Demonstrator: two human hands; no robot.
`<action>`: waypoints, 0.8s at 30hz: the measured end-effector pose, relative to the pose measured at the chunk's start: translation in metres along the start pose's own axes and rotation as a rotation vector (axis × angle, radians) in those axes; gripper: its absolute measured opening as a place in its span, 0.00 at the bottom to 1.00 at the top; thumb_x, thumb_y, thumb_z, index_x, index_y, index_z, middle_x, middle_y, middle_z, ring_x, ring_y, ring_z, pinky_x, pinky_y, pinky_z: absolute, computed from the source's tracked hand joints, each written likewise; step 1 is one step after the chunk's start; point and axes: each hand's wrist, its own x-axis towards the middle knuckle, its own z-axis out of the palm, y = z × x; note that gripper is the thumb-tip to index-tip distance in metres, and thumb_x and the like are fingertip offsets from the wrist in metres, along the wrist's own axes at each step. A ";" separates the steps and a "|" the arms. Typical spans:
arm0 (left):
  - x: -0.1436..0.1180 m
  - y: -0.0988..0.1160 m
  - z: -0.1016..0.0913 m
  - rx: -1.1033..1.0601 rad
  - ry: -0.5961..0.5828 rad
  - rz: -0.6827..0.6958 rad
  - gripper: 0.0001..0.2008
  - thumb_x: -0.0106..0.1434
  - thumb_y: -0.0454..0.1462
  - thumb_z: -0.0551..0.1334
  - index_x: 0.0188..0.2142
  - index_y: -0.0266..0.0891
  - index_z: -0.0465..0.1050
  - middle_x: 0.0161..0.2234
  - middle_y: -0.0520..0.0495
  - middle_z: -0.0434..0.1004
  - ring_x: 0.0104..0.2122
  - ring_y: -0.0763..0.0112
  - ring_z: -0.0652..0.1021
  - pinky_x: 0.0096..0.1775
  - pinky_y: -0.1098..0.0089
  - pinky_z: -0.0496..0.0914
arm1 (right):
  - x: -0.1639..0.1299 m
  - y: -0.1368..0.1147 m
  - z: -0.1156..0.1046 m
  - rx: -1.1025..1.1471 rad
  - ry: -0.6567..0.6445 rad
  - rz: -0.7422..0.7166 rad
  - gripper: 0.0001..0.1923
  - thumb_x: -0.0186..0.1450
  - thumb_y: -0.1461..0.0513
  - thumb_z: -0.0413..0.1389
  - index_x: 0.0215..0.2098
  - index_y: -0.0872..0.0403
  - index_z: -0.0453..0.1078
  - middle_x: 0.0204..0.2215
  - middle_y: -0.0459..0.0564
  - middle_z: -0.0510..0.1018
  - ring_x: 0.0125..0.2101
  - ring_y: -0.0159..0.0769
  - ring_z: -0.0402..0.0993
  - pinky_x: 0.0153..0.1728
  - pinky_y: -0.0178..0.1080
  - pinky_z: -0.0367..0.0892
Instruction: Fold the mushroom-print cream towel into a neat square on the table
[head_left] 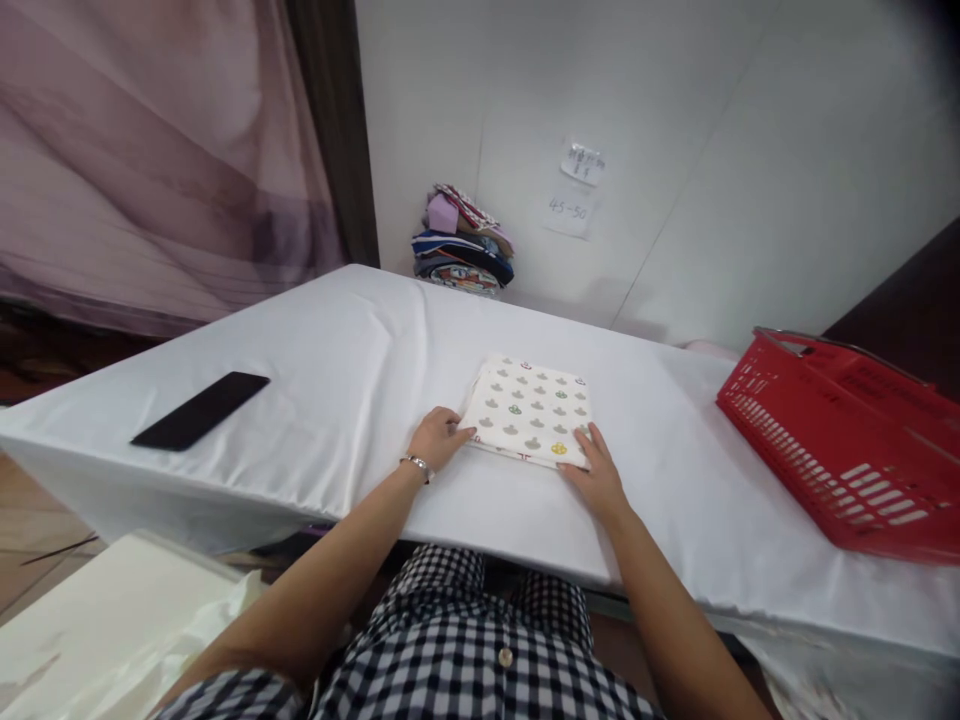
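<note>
- Black phone [201, 410]: flat, glossy slab on the white tablecloth [337, 380].
- Left hand [437, 437]: loosely open, fingertips touching the cloth's left edge.
- Folded printed cloth [530, 410]: already a neat square, soft cotton, mid-table; any further folding remains.
- Right hand [596, 475]: open, flat on its near-right corner.
- Red plastic basket [847, 440]: slotted, tilted.

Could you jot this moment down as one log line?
left hand: touching folded cloth left edge | right hand: on its near right corner | cloth: flat on table
</note>
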 end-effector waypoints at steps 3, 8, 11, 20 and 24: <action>0.003 0.001 0.002 0.076 -0.020 0.011 0.12 0.55 0.46 0.58 0.28 0.40 0.67 0.32 0.50 0.69 0.33 0.70 0.71 0.37 0.69 0.66 | 0.002 0.004 0.002 0.013 0.015 -0.011 0.33 0.53 0.54 0.59 0.57 0.48 0.60 0.63 0.47 0.43 0.57 0.46 0.55 0.50 0.44 0.64; 0.004 -0.002 0.002 0.099 0.009 0.051 0.10 0.60 0.42 0.52 0.26 0.40 0.66 0.32 0.49 0.70 0.35 0.69 0.71 0.40 0.69 0.65 | 0.005 0.010 0.003 0.042 0.074 -0.050 0.26 0.54 0.58 0.56 0.52 0.49 0.65 0.62 0.47 0.51 0.59 0.45 0.50 0.54 0.44 0.59; 0.006 -0.003 0.001 0.043 0.049 -0.026 0.11 0.61 0.39 0.50 0.28 0.40 0.68 0.36 0.48 0.72 0.38 0.68 0.72 0.43 0.70 0.65 | 0.005 0.008 0.001 0.082 0.098 -0.035 0.24 0.54 0.60 0.55 0.50 0.50 0.68 0.61 0.47 0.53 0.59 0.44 0.50 0.55 0.45 0.57; 0.044 0.019 0.009 -0.035 -0.136 -0.226 0.27 0.59 0.53 0.50 0.51 0.39 0.63 0.50 0.41 0.70 0.47 0.58 0.72 0.46 0.64 0.65 | 0.010 0.008 -0.010 0.577 0.039 0.159 0.34 0.56 0.54 0.56 0.59 0.48 0.54 0.60 0.47 0.55 0.58 0.43 0.55 0.55 0.47 0.58; 0.065 0.026 0.014 -0.083 -0.185 -0.329 0.32 0.55 0.53 0.55 0.53 0.34 0.61 0.51 0.36 0.69 0.49 0.54 0.71 0.46 0.62 0.65 | 0.022 0.011 -0.017 0.687 0.056 0.319 0.35 0.58 0.50 0.54 0.61 0.48 0.49 0.56 0.50 0.64 0.53 0.41 0.64 0.50 0.45 0.65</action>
